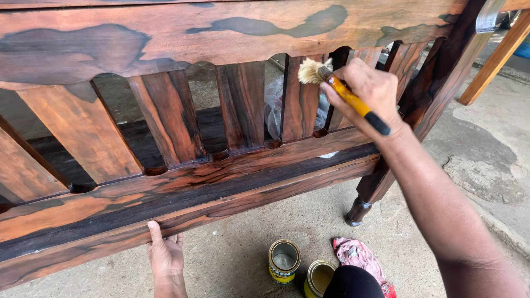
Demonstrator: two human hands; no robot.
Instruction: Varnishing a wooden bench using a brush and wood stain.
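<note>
My right hand [367, 91] grips a paintbrush [345, 94] with a yellow handle, black tip and pale bristles. The bristles touch a vertical slat [300, 99] near the top rail of a glossy reddish-brown wooden bench back [165, 33]. My left hand [164, 255] presses flat against the underside of the lower rail [182, 212], fingers up. The wood shows dark streaks and looks wet and shiny.
Two small open tins [284, 261] [318, 277] stand on the concrete floor below the bench, next to a pink rag [360, 256]. A turned bench leg [360, 208] stands at right. Another pale wooden frame [497, 58] leans at the upper right.
</note>
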